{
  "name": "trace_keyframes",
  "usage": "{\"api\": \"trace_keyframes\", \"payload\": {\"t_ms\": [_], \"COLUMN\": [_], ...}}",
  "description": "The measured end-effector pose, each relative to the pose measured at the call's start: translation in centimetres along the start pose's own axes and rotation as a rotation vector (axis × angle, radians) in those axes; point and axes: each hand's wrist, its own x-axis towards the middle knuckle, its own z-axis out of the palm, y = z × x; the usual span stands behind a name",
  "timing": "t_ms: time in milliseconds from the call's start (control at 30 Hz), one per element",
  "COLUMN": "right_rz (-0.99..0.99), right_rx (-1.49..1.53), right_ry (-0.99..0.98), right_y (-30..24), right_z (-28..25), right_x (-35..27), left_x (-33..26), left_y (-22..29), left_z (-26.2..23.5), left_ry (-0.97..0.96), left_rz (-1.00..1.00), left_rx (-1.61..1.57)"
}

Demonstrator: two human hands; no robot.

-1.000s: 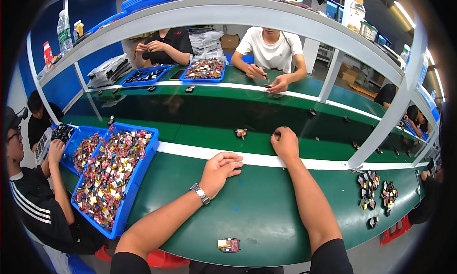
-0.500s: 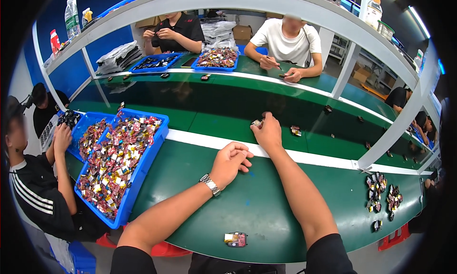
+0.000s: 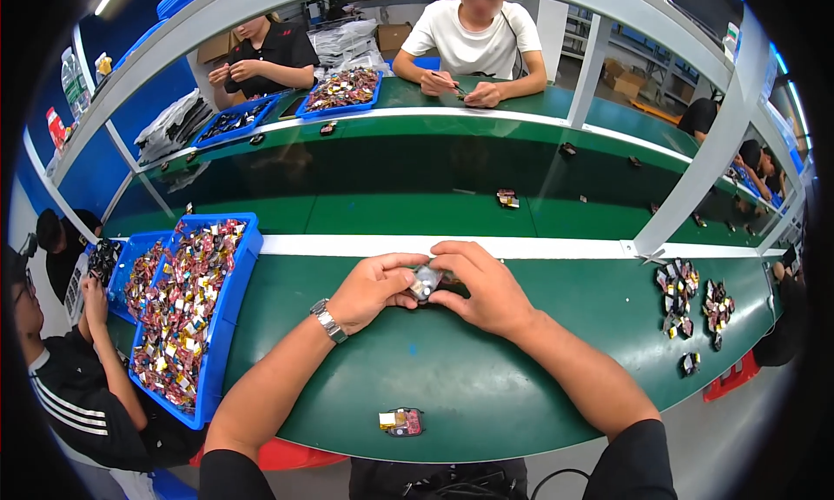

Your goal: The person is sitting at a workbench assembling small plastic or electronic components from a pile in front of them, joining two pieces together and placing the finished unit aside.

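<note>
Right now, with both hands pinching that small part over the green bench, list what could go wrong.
1. The small silvery part is held only by fingertips of the left hand and right hand; a slip could drop it onto the green bench, perhaps toward the moving belt beyond the white strip.
2. The small pink-and-yellow part lies close to the bench's near edge; a forearm pulling back might knock it off.
3. The blue tray, heaped with parts, sits beside the left forearm; a nudge may spill some.

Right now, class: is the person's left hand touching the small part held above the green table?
Touching. The head view shows the left hand fingertips pinching the small part, with the right hand gripping its other side.
</note>
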Motion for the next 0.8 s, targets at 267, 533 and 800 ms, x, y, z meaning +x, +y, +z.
{"api": "trace_keyframes", "payload": {"t_ms": [267, 533, 800], "right_rz": [0.053, 0.138, 0.008], "right_rx": [0.001, 0.02, 0.096], "right_ry": [0.075, -0.096, -0.085], "right_y": [-0.4, -0.3, -0.1], "right_z": [0.1, 0.0, 0.2], "right_x": [-0.6, -0.6, -0.7], "left_x": [-0.6, -0.6, -1.1], "left_y": [-0.3, -0.6, 0.6], "left_z": [1.3, 0.6, 1.0], "left_ry": [0.121, 0.165, 0.103], "left_rz": [0.035, 0.145, 0.034], "left_rx": [-0.125, 0.101, 0.052]}}
